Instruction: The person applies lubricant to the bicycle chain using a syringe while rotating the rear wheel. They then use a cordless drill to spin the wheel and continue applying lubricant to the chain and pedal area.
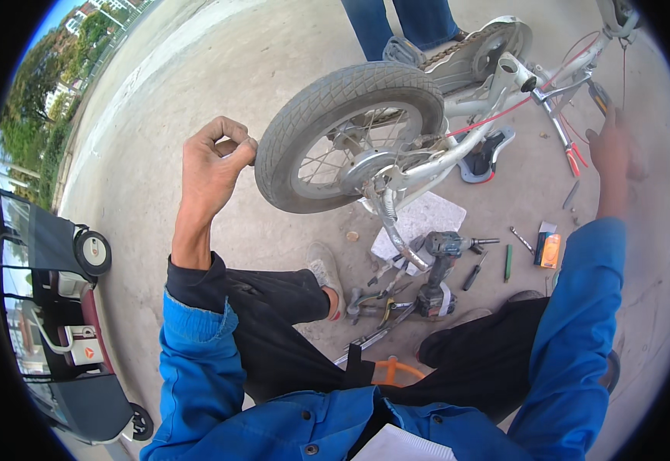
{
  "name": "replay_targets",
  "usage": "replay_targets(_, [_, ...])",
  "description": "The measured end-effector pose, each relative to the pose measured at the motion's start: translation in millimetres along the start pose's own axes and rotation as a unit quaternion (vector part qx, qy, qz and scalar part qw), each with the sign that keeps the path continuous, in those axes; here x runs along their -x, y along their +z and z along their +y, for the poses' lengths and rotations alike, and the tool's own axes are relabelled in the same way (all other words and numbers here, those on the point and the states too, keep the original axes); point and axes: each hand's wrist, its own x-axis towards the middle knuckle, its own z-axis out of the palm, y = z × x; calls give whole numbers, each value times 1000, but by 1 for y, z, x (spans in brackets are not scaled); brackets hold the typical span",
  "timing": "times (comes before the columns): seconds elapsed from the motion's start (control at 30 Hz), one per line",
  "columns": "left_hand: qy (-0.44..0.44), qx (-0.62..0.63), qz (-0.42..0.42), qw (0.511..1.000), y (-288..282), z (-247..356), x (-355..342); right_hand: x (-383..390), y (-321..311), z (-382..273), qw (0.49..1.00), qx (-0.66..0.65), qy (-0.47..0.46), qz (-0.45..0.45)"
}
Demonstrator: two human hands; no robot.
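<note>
A small white bicycle lies tipped, its rear tyre (pixel 282 154) toward me. My left hand (pixel 216 161) is closed in a pinch at the tyre's left edge; anything between the fingertips is too small to make out. On the right, my right hand (pixel 615 154) has its index finger stretched out and thumb apart, close to a dark handle with an orange stripe (pixel 599 98). Its other fingers are blurred. Red-handled pliers (pixel 571 150) stand against the white frame (pixel 469 146), near the thin red cable (pixel 496 115).
Between my feet lie a cordless impact wrench (pixel 438 269), a hammer (pixel 355 303) and several hand tools. A green-handled tool (pixel 508 263) and orange box (pixel 548 250) lie rightward. The saddle (pixel 486 157) rests beyond. Another person's jeans (pixel 427 23) show behind; a dark cart (pixel 51 307) stands left.
</note>
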Motion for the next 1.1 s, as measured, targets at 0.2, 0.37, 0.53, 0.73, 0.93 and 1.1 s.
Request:
replay_targets(0.2, [4, -15, 0, 1000, 0, 0, 0, 19, 41, 12, 996, -48, -42, -66])
replay_targets(0.37, [2, -12, 1, 1000, 1, 4, 1, 29, 87, 21, 990, -70, -52, -109])
replay_targets(0.53, [-3, -12, 2, 1000, 1, 5, 1, 43, 104, 14, 978, -46, -51, -199])
replay_targets(0.73, [-9, 0, 0, 1000, -1, 4, 2, 51, 98, -4, 978, -9, -81, -194])
replay_targets(0.93, [-3, 5, -4, 1000, 0, 7, 2, 69, 101, -21, 988, 15, -95, -120])
replay_targets(1.1, [-4, -7, -6, 1000, -1, 7, 1, 85, 90, -57, 960, 21, -202, -191])
